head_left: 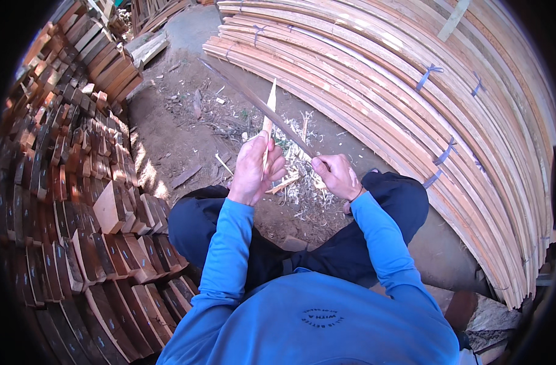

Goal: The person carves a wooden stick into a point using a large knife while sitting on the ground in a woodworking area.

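In my left hand [257, 163], the fingers are closed around a pale, narrow piece of wood [271, 97] that tapers to a sharp point at its upper end. My right hand [337, 175] is wrapped round the near end of a long, dark machete [235, 84]; its handle is mostly hidden in the fist. The blade slants away to the upper left and crosses the pale wood just above my left hand. Whether the two touch cannot be told. Curled wood shavings [311, 196] lie heaped on the ground below and between both hands.
Stacked short wooden blocks [110, 207] rise close on my left. Long bundled wooden strips [375, 91], tied with blue bands, curve along the right. My crossed legs in dark trousers [399, 198] frame the dirt ground [168, 121], where wood scraps are scattered.
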A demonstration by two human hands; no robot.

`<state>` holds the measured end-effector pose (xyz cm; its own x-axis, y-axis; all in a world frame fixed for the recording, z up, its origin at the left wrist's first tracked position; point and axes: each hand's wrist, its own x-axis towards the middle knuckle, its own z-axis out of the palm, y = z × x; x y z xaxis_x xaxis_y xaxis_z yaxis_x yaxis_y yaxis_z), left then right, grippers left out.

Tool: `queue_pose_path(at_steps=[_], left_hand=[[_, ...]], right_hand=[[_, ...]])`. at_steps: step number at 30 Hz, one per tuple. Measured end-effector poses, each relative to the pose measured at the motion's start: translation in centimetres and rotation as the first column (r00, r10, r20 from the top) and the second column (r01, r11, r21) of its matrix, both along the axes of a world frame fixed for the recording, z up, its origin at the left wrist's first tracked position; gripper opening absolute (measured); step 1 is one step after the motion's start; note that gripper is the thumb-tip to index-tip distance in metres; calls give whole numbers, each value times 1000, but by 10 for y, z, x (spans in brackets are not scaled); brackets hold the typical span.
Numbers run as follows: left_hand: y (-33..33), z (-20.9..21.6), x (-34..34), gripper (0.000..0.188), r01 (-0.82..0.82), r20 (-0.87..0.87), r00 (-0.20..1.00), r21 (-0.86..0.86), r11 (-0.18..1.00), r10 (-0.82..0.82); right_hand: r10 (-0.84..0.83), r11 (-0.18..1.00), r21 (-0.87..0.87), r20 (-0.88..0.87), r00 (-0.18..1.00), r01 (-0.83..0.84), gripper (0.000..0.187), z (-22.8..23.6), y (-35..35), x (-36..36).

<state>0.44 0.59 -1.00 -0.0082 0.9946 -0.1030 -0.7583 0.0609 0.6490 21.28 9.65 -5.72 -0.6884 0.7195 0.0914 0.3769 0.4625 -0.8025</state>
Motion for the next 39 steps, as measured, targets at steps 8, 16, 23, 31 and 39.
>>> queue_pose_path(at_steps=[8, 16, 23, 31, 39], left_hand=[[0, 0, -4, 31, -40, 45, 998, 34, 999, 38], [-1, -1, 1, 31, -27, 26, 999, 8, 1000, 27], [-6, 2, 7, 30, 17, 16, 1000, -9, 1000, -17], [-6, 4, 9, 31, 46, 13, 999, -26, 999, -46], [-9, -2, 17, 31, 158, -48, 986, -43, 987, -160]], right_hand=[[7, 1000, -2, 13, 1000, -6, 69, 6, -1, -8], [-21, 1000, 0, -4, 1000, 21, 69, 10, 5, -12], [-72, 997, -27, 18, 997, 72, 68, 9, 14, -13], [-94, 996, 3, -52, 994, 94, 65, 4, 11, -11], [-172, 983, -81, -90, 981, 165, 69, -9, 19, -9]])
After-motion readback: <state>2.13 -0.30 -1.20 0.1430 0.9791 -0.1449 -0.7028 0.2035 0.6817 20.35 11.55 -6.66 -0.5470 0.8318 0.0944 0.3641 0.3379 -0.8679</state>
